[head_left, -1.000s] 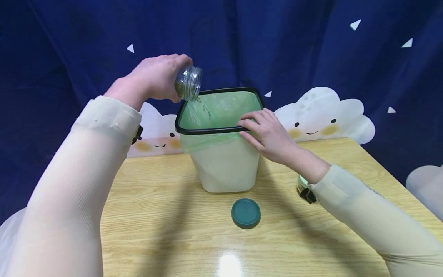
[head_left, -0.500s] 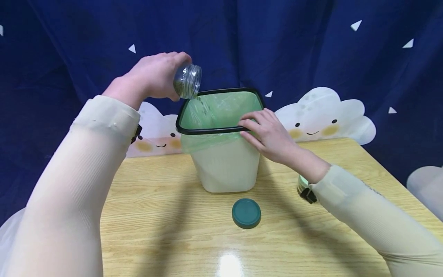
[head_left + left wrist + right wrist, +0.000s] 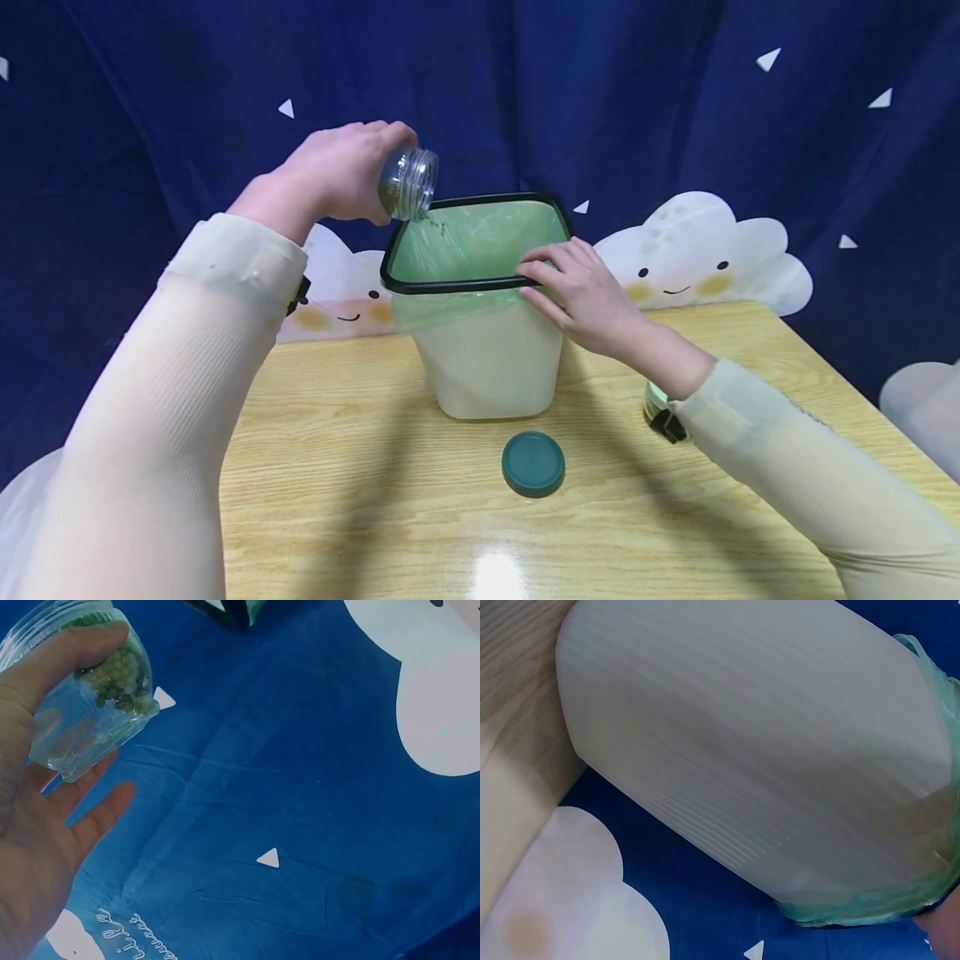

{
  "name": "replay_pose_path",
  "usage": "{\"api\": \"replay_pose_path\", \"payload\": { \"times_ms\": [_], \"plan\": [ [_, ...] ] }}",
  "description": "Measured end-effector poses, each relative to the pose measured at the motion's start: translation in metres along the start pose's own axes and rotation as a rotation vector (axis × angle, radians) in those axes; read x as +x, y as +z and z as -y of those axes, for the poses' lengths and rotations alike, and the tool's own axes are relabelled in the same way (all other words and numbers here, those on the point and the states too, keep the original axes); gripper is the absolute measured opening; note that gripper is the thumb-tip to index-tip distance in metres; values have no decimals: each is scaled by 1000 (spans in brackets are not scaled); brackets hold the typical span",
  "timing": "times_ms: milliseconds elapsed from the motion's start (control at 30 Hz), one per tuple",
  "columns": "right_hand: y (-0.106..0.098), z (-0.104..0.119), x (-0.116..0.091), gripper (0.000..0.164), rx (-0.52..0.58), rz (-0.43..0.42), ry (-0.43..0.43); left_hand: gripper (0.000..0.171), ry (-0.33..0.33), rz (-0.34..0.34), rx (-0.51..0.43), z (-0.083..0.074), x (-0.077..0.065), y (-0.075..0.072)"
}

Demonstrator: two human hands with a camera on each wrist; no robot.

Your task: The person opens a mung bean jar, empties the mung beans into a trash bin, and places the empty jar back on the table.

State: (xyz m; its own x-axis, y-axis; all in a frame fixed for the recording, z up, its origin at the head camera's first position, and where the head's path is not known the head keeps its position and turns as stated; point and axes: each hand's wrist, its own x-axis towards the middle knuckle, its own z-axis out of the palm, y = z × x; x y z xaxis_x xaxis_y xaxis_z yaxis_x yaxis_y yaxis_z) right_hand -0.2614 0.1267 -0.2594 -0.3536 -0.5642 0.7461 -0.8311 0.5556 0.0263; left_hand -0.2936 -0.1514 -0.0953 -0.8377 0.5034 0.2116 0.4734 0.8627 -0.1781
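- Left hand [image 3: 337, 173]: curled round a clear screw-neck jar [image 3: 411, 185], which lies tipped with its mouth over the left side of the bin.
- Left wrist view adds what the head view hides: thumb across the jar, lower fingers spread apart, a clump of greenish granules [image 3: 120, 681] inside.
- Step in hand, judged: pouring out; specks show just below the mouth. Next move seems to call for steeper tilt, mouth kept inside the rim.
- White bin [image 3: 491, 358]: upright on wooden table [image 3: 300, 467], green liner [image 3: 487, 237] folded over. Only right wrist view shows its ribbed side.
- Dark green lid [image 3: 533, 463]: flat, in front of bin.
- Right hand [image 3: 581, 293]: pinches black rim [image 3: 457, 286], thumb outside.
- Small container [image 3: 655, 397]: partly behind right cuff; possibly another jar.
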Motion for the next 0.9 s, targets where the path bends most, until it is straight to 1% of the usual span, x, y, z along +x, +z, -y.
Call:
{"api": "replay_pose_path", "payload": {
  "times_ms": [167, 333, 533, 700, 900],
  "plan": [
    [0, -1, 0, 19, -4, -3, 4, 88, -13, -28, -3, 1, 0, -1],
    [-1, -2, -1, 19, -7, 3, 10, 88, -9, -7, -1, 1, 1, 0],
    [-1, -2, -1, 19, -3, 7, 12, 88, -6, -31, 9, 1, 1, 0],
    [-1, -2, -2, 18, -5, 2, 15, 88, 9, -2, 16, 0, 2, 2],
    [-2, -3, -2, 19, -7, -3, 12, 88, 8, -26, 46, 0, 2, 1]
  ]
}}
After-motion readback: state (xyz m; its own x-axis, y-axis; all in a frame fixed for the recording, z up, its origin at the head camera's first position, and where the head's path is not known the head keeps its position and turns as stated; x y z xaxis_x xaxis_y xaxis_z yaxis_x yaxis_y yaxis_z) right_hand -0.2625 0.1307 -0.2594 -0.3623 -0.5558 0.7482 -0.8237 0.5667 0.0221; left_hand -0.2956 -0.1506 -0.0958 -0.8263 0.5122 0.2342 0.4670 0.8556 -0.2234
